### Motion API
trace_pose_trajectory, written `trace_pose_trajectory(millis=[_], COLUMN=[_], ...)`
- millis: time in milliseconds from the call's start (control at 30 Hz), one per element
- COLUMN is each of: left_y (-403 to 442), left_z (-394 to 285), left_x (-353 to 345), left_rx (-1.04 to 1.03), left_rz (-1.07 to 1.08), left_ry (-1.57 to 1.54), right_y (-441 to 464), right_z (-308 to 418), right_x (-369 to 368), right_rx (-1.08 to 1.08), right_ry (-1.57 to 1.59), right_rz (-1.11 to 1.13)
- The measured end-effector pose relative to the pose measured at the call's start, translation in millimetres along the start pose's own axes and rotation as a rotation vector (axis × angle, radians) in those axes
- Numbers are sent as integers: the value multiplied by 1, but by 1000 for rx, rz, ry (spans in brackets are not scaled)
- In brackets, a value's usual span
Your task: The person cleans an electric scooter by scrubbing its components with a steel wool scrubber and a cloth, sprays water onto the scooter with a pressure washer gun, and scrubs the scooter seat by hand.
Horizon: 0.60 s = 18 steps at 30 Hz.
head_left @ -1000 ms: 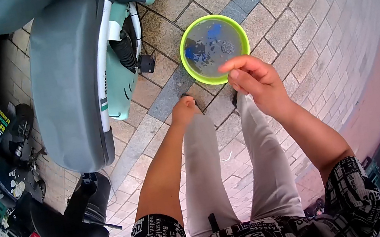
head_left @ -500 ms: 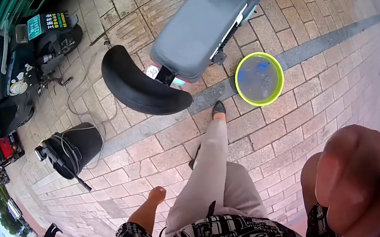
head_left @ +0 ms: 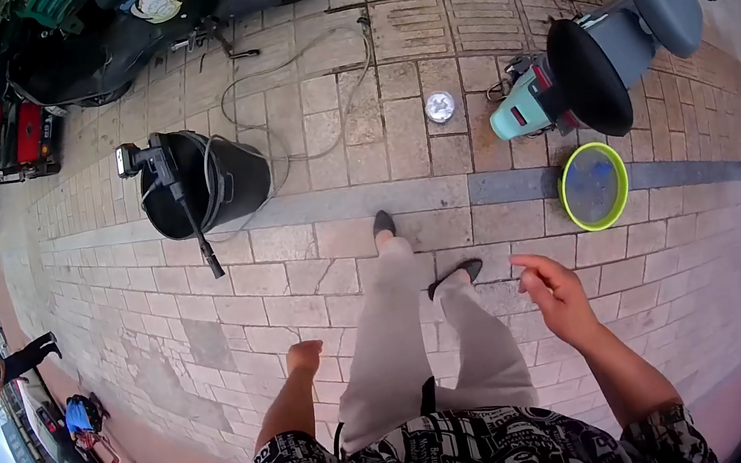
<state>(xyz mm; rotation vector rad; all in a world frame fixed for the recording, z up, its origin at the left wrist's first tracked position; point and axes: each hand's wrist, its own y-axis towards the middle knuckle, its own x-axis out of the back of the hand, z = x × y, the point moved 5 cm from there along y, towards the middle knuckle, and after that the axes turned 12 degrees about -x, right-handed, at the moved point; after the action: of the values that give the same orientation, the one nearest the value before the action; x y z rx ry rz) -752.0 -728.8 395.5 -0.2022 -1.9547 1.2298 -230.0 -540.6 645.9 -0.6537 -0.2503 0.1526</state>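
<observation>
My left hand [head_left: 305, 356] hangs beside my left leg, its fingers curled in with nothing seen in them. Out in front of my right leg is my right hand [head_left: 556, 298], empty, with the index finger stretched and the thumb apart. It is nearest to a yellow-green basin [head_left: 568, 206] of cloudy water with something blue in it, but does not touch it. Ahead on the left stands a black bucket [head_left: 241, 180]. A dark spray gun [head_left: 169, 173] with a long nozzle rests across its rim, and a thin hose [head_left: 327, 153] trails off over the paving.
A teal scooter [head_left: 522, 108] with grey seats and a black backrest is parked at the right. A small clear round object [head_left: 440, 106] lies on the bricks. Dark motorbikes [head_left: 186, 26] line the upper left. A person [head_left: 22, 362] is far left.
My view has turned left and I have stepped away from the scooter, so bucket and spray gun sit nearer the middle. My right hand has swung down from close to the camera.
</observation>
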Motion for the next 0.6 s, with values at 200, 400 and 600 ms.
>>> trace_pose_trajectory(millis=[200, 400, 600], left_y=[175, 365, 452], left_z=[-13, -25, -33], left_x=[249, 389, 390], left_rx=[-274, -123, -228], left_rz=[-606, -921, -699], left_ry=[97, 87, -233], right_y=[-33, -124, -120], right_z=[-155, -208, -133], right_x=[-92, -195, -288], right_rx=[-444, -982, -1141], right_ry=[-500, -420, -175], right_rz=[-160, -258, -162])
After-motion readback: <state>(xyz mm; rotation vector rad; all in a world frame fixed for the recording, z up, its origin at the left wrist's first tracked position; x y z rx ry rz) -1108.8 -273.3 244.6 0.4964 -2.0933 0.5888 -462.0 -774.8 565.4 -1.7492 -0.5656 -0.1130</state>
